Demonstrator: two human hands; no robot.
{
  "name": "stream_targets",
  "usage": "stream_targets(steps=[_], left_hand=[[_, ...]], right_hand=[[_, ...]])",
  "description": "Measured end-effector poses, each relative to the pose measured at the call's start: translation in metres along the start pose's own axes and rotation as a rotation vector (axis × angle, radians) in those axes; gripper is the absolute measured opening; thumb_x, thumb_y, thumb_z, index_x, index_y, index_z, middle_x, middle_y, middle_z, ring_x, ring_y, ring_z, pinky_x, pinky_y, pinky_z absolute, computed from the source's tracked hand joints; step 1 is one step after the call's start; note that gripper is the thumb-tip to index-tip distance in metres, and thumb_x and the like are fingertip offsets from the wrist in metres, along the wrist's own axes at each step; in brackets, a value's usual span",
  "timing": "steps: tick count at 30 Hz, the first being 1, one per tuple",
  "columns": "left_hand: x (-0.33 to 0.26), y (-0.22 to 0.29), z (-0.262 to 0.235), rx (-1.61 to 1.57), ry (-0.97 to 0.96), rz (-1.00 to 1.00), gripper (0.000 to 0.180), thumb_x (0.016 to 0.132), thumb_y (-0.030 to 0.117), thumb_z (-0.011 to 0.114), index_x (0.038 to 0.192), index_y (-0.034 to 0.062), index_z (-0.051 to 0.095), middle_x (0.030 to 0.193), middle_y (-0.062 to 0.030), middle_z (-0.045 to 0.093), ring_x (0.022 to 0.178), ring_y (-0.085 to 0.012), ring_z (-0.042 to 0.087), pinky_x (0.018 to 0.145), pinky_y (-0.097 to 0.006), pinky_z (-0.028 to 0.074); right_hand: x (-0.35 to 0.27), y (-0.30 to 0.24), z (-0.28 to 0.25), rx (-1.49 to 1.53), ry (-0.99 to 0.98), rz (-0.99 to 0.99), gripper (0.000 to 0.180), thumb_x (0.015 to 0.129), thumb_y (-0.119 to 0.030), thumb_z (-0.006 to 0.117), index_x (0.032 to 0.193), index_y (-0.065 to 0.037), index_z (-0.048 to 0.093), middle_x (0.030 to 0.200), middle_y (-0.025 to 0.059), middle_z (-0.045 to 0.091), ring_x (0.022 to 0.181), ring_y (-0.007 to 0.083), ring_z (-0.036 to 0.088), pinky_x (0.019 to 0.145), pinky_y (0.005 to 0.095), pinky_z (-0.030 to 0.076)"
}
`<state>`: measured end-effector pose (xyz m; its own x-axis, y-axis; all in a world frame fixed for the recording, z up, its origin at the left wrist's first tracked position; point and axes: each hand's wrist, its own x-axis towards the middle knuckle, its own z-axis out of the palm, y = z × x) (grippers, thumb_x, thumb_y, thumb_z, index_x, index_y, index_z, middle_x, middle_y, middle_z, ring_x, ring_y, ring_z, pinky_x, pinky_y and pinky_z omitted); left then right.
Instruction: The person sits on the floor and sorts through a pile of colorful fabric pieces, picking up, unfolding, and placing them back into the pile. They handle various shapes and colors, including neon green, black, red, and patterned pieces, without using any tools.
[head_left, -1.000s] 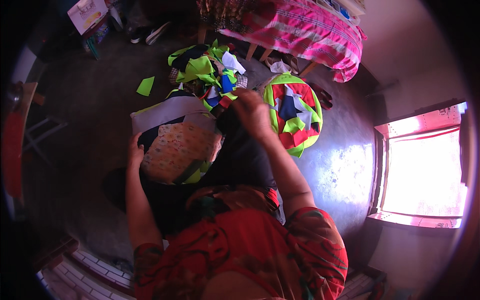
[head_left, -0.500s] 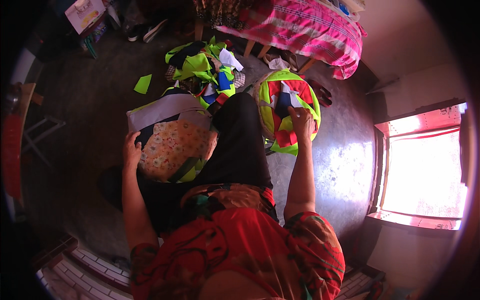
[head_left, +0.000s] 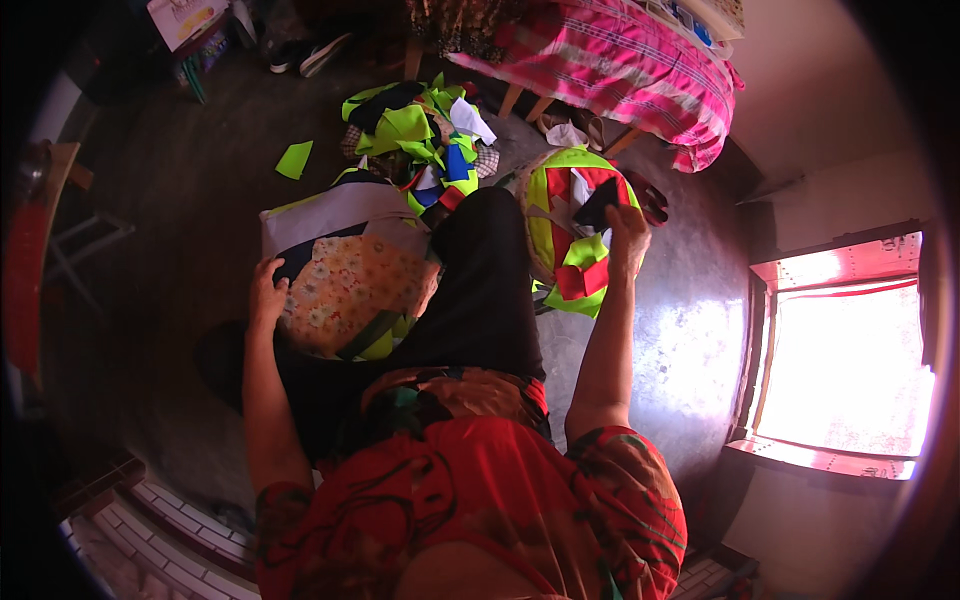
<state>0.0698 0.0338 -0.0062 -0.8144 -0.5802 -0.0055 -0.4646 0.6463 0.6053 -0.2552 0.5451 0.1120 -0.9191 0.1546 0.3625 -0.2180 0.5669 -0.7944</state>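
Note:
My right hand [head_left: 628, 238] pinches a dark navy fabric scrap [head_left: 595, 204] above a round container [head_left: 539, 225] with a bright yellow-green rim. Inside it lie red, white and yellow-green scraps, among them a red scrap [head_left: 583, 280] near its front. On my left leg rests a rounded patchwork cloth piece [head_left: 350, 285], made of orange flowered, grey-white, dark and yellow-green patches. The fingers of my left hand [head_left: 267, 292] are curled on its left edge. Whatever lies beneath the patchwork is hidden.
A heap of mixed scraps [head_left: 408, 130] lies on the floor beyond my knees, with one loose yellow-green scrap [head_left: 294, 159] to its left. A table with a pink checked cloth [head_left: 610, 70] stands at the far right, shoes [head_left: 325, 54] lie at the back, and a bright window [head_left: 845, 360] is on the right.
My right hand has lifted the dark scrap up from among the others in the round container and moved slightly right. My left hand stays on the patchwork.

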Motion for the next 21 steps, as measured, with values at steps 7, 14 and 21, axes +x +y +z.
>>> stream_targets(steps=[7, 14, 21], left_hand=[[0.004, 0.004, 0.002, -0.016, -0.003, 0.003, 0.038, 0.079, 0.003, 0.065, 0.116, 0.0075, 0.057, 0.126, -0.0129, 0.052, 0.119, -0.0312, 0.050, 0.100, -0.037, 0.041], [0.001, -0.006, 0.003, 0.060, 0.048, -0.012, 0.042, 0.078, 0.007, 0.068, 0.118, 0.0123, 0.057, 0.128, -0.0137, 0.051, 0.122, -0.0316, 0.048, 0.102, -0.037, 0.040], [0.003, 0.011, 0.004, 0.098, 0.183, 0.032, 0.038, 0.076, 0.008, 0.069, 0.112, 0.0108, 0.059, 0.129, -0.0156, 0.052, 0.120, -0.0341, 0.049, 0.100, -0.040, 0.041]], right_hand=[[0.017, -0.041, -0.033, -0.089, 0.256, -0.072, 0.024, 0.076, -0.022, 0.074, 0.088, -0.004, 0.065, 0.076, 0.0068, 0.067, 0.071, 0.0152, 0.064, 0.068, 0.0316, 0.050], [0.006, -0.036, -0.024, -0.318, -0.079, -0.135, 0.033, 0.076, -0.026, 0.072, 0.103, -0.007, 0.064, 0.096, 0.0119, 0.067, 0.092, 0.0294, 0.064, 0.081, 0.0403, 0.049], [-0.002, -0.051, -0.002, -0.412, -0.025, -0.287, 0.037, 0.078, -0.031, 0.073, 0.104, -0.005, 0.065, 0.102, 0.0156, 0.065, 0.098, 0.0338, 0.061, 0.084, 0.0428, 0.046]])
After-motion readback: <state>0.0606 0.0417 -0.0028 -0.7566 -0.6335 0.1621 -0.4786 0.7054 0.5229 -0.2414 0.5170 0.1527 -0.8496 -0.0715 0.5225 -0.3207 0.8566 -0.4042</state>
